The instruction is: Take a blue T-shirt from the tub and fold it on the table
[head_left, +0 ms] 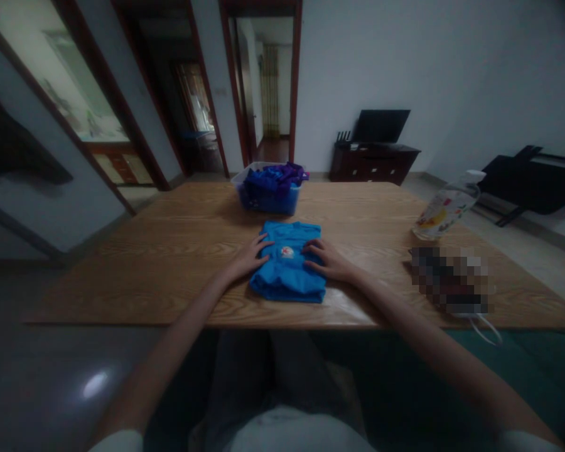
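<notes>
A folded blue shirt (288,267) with a small round badge lies on the wooden table (169,251) in front of me. My left hand (250,255) rests flat on its left edge, fingers spread. On the shirt's right edge lies my right hand (327,258), fingers stretched out too. Neither hand grips anything. Behind the shirt stands a clear plastic bin (268,188) filled with blue and purple clothes.
A plastic bottle (445,210) lies tilted at the table's right side, with a blurred dark object (452,282) and a white cord near the front right edge. Doorways open at the back; a dark TV stand with a screen (376,150) stands against the wall.
</notes>
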A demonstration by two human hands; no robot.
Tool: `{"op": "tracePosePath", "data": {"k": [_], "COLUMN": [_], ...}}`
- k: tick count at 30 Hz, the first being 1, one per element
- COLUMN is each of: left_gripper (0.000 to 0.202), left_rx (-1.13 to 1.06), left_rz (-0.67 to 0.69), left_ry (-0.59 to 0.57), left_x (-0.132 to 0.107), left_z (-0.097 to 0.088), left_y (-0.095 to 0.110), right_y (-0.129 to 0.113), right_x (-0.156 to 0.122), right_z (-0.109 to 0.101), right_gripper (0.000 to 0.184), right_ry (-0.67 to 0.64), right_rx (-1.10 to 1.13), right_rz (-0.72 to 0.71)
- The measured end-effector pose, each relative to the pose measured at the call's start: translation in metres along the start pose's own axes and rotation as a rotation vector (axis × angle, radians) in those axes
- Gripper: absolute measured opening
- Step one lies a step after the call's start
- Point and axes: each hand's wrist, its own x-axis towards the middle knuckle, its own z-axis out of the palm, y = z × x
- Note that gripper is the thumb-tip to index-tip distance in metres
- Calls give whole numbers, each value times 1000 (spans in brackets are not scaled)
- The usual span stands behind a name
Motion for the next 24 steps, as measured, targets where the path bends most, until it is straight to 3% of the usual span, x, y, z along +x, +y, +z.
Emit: {"op": "tracePosePath", "data": {"k": [6, 10, 13, 15, 20, 24], "left_gripper": [54, 50, 52, 60, 79, 95], "left_rx": [14, 70, 86, 95, 137, 191], "left_rz": [45, 185, 217, 216, 201, 232], "left_ry": [-12, -56, -99, -111, -176, -170], "left_x": [-2, -15, -41, -65, -124, -145], "left_z": [-2, -3, -5, -8, -19, -16], "left_y": [13, 26, 30, 34, 55, 67], "right_y": [4, 2, -10, -23, -64, -82], "right_x": [0, -6, -25, -44, -90, -101], "right_z": [4, 6, 8, 6, -7, -14], "right_gripper": [54, 43, 43, 54, 89, 87], "right_ry": [-44, -25, -51, -85, -213, -267], "right_rx": [-70, -208, -354, -387, -245, -121], "right_rz": [-33, -76, -97, -112, -160, -148]}}
